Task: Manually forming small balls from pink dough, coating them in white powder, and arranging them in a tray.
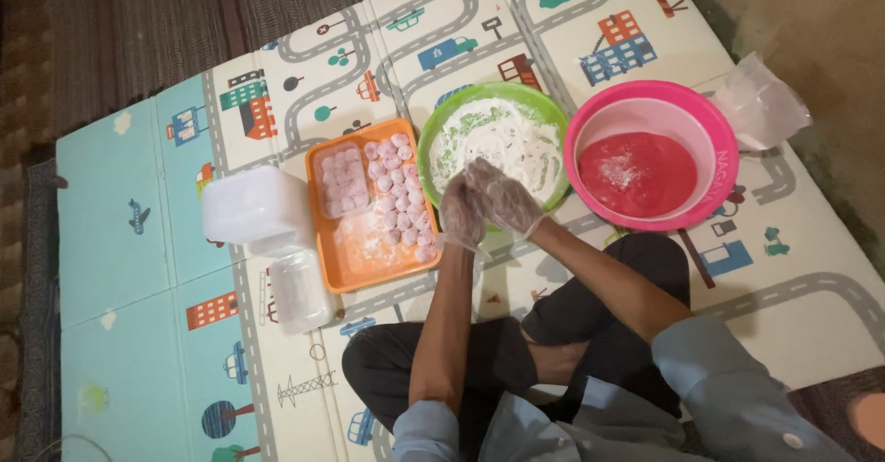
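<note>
My left hand (461, 211) and my right hand (502, 196) both wear thin clear plastic gloves. They are pressed together over the near rim of a green bowl (433, 130) dusted with white flour. Whatever lies between the palms is hidden. Left of the bowl an orange tray (346, 273) holds several small pale pink floured balls (401, 190) and a clear plastic box (341, 181) filled with more of them. To the right a pink bowl (724, 144) holds a red paste (638, 174).
A stack of clear plastic boxes (258, 208) and another clear container (300, 289) sit left of the tray. A crumpled plastic bag (761, 102) lies right of the pink bowl. All rest on a play mat printed with roads (138, 333). My crossed legs are below.
</note>
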